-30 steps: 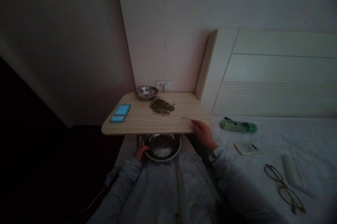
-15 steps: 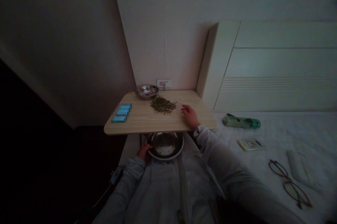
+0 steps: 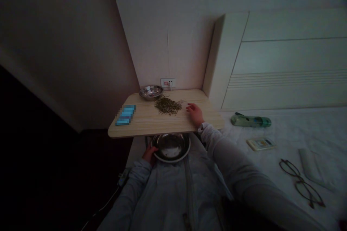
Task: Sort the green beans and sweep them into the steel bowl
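A thin stick (image 3: 183,102) is held at the bent fingertips of the right hand (image 3: 195,114), its far end by the pile of small greenish grains (image 3: 167,105) spread on the wooden table (image 3: 151,125); exactly how those fingertips meet cannot be told. The lower bowl (image 3: 173,158) is gripped below the table's near edge by the left hand (image 3: 149,154), thumb laid over the rim, the other fingers largely hidden. Behind the grains, at the left, the upper bowl (image 3: 151,94) is placed.
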`<action>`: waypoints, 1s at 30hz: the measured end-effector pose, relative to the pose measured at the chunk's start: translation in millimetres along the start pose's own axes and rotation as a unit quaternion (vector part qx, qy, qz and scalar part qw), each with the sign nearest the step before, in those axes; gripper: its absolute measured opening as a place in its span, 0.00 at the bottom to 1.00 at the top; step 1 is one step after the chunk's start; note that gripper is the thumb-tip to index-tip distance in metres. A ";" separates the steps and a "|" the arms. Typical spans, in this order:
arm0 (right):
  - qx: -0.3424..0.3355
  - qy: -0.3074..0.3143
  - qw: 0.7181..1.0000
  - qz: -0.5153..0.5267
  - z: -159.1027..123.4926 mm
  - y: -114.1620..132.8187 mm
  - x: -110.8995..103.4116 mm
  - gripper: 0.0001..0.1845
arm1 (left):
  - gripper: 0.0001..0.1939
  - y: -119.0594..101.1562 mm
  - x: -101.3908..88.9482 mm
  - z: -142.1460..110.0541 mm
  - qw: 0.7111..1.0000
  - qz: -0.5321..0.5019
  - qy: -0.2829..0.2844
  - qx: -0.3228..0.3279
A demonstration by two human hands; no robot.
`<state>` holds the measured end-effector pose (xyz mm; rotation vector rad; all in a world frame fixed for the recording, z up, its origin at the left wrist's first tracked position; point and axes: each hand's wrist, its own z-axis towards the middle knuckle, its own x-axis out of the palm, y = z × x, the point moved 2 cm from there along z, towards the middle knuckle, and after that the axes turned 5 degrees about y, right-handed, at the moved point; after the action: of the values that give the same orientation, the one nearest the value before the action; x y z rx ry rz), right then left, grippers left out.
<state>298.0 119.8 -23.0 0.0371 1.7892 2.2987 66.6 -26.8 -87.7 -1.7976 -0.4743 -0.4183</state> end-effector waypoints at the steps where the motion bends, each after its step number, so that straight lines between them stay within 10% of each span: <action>1: 0.001 -0.001 1.000 -0.002 1.6 -1.3 1.0 0.13 | 0.29 -0.3 0.6 -0.5 1.000 0.000 -0.004 0.000; 30: 0.009 0.021 0.988 -0.150 -9.1 6.3 -1.7 0.14 | 0.28 1.2 -0.6 0.9 1.000 0.001 -0.011 -0.002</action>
<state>297.1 109.3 -19.1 -0.2630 1.7013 2.0851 66.8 -26.3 -89.2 -1.8076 -0.4863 -0.3987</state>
